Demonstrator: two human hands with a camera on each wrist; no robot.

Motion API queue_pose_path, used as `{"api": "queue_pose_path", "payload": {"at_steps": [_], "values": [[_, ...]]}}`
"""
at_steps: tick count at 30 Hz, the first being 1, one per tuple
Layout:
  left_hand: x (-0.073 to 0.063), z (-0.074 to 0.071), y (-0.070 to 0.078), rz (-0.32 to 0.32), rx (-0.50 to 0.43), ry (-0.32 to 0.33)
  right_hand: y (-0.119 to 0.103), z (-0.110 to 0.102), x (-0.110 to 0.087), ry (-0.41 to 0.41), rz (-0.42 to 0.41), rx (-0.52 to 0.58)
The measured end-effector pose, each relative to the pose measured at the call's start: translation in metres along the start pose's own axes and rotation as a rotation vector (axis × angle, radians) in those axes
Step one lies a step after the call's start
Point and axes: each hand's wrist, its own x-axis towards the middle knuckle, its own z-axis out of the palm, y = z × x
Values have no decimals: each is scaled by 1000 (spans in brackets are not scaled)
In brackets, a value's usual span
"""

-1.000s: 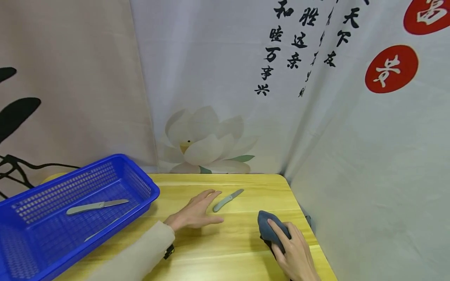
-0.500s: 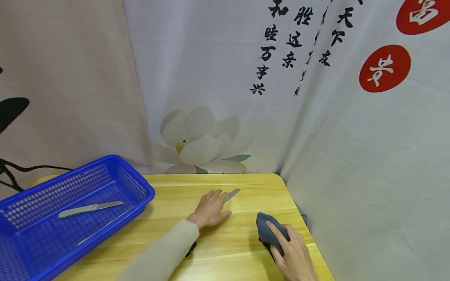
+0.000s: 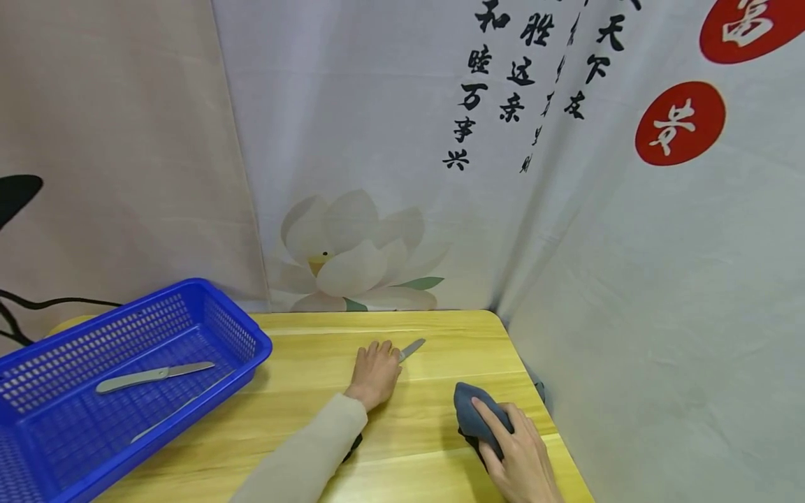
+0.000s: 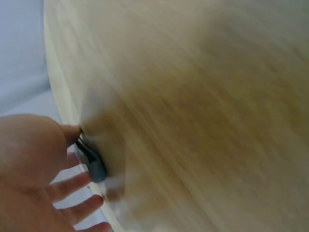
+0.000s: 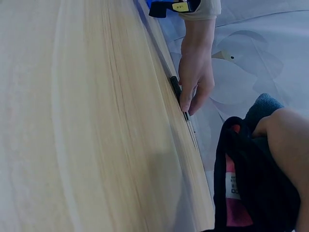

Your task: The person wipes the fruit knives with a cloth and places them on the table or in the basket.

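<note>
A small knife (image 3: 413, 348) with a pale grey-green handle lies on the wooden table; in the head view only its blade end shows past my fingers. My left hand (image 3: 374, 377) pinches its handle (image 5: 175, 87) between thumb and fingers, seen from the side in the right wrist view. The left wrist view shows the thumb and index finger at the handle, the other fingers spread. My right hand (image 3: 525, 454) grips a bunched blue-grey cloth item (image 3: 473, 411). That item has black edging, a pinkish-red inside and a white label in the right wrist view.
To the left stands a blue plastic basket (image 3: 264, 349). Inside it lies another knife (image 3: 132, 379), with a thin pale strip partly hidden behind the near wall. Printed curtains (image 3: 377, 140) hang behind and right of the table (image 3: 453, 325). Black cables (image 3: 59, 302) run at far left.
My left hand has moved right from beside the knife to its handle, and the fingers have closed on it. The right hand keeps its hold on the cloth. The view has shifted slightly.
</note>
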Motion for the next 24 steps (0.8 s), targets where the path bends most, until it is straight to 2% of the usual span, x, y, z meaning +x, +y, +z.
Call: {"api": "queue_pose_path", "payload": {"at_steps": [3, 9, 12, 16, 18, 20, 24], "values": [[-3, -5, 2, 6, 49, 50, 0, 0, -1, -2, 9, 0], [-12, -14, 0, 15, 54, 59, -2, 3, -2, 3, 1, 8], [-20, -18, -3, 27, 74, 60, -4, 5, -2, 3, -10, 20], [-31, -23, -9, 45, 55, 59, -7, 7, -1, 5, -19, 20], [-36, -27, -13, 52, 1, 58, -8, 7, 0, 5, -27, 13], [-41, -32, -17, 47, -111, 46, -10, 7, 3, 3, -41, 18], [-51, -47, -24, -18, -443, 11, -15, 7, 10, 1, -73, 37]]}}
